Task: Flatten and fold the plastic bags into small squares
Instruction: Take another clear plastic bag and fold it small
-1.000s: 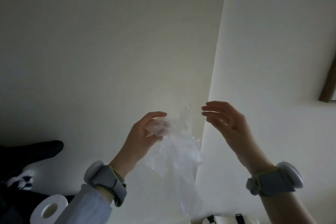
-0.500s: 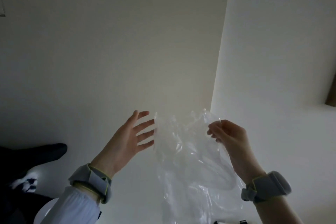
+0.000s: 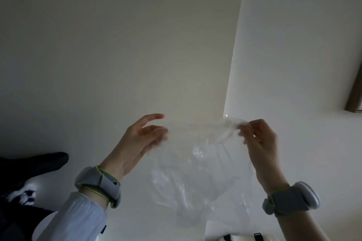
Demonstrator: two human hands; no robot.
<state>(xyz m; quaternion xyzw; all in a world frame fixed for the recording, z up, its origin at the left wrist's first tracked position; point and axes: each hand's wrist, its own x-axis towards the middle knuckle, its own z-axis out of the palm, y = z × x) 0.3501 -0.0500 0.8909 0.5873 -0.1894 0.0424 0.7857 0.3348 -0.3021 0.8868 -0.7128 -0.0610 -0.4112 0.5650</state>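
Room: plain off-white wall point(image 3: 117, 45), dim, filling the left and centre of the frame; brighter white wall point(image 3: 293, 45) at right, meeting it along a vertical corner edge; dark brown trim point(image 3: 355, 94) (partly cut off) at the right edge.

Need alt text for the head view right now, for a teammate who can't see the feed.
A person holds a clear plastic bag up in the air: the right hand pinches its top edge, and the left hand, fingers spread, is at its other side. Both wrists wear grey bands, and pale walls meeting at a corner fill the background.
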